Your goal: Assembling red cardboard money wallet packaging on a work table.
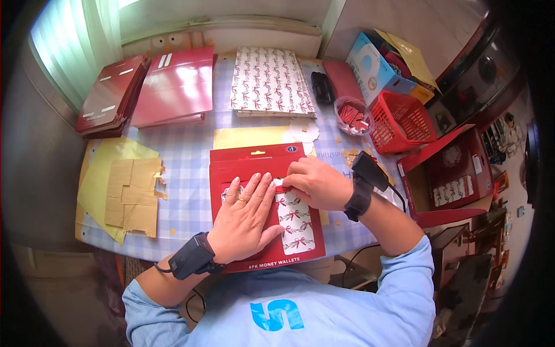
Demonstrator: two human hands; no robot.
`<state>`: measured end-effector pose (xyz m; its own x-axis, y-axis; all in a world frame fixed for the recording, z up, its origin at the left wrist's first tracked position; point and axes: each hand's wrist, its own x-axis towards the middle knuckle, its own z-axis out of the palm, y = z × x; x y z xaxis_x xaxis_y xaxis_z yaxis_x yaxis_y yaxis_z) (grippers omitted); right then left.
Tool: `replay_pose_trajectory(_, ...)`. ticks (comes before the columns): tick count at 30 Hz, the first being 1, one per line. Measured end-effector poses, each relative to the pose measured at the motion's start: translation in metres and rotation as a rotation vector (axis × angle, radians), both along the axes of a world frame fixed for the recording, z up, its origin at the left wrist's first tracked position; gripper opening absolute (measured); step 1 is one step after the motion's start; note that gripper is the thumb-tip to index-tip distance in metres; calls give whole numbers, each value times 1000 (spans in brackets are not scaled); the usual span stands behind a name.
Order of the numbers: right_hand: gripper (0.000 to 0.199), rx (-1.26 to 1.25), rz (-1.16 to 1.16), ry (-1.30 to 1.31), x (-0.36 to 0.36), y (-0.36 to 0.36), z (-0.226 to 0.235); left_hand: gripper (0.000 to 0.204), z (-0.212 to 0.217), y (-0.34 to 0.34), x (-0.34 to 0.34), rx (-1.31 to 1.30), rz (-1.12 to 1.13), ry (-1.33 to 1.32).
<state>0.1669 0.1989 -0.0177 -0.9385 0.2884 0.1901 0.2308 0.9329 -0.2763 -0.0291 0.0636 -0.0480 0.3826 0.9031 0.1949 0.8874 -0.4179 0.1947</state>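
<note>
A red cardboard packaging sheet point(266, 263) with a hang slot at its top lies on the table in front of me. On its right half rests a white money wallet point(296, 228) printed with red bows and green sprigs. My left hand point(245, 208) lies flat on the sheet, fingers stretched out, partly covering a second patterned piece. Near the wallet's upper end, my right hand point(315, 184) has its fingers curled and pinched at a small red strip point(281, 189) that lies across the wallet. Its fingertips partly hide the strip.
Red card stacks point(176, 87) and a patterned sheet stack point(269, 81) stand at the back. A clear tub point(354, 117) of red strips, a red basket point(402, 124) and a blue box point(370, 66) are at right. Brown cardboard point(133, 196) lies left; an open red box point(445, 179) is far right.
</note>
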Motion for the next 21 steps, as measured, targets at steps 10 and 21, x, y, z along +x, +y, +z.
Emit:
replay_pose_trajectory(10,17,-3,-12,24,4,-1,-3,79,-2,0,0,5,0,-7)
replay_pose_trajectory(21,12,-149,-123,-73,-7,9,10,78,1,1,-1,-34,-17,-64)
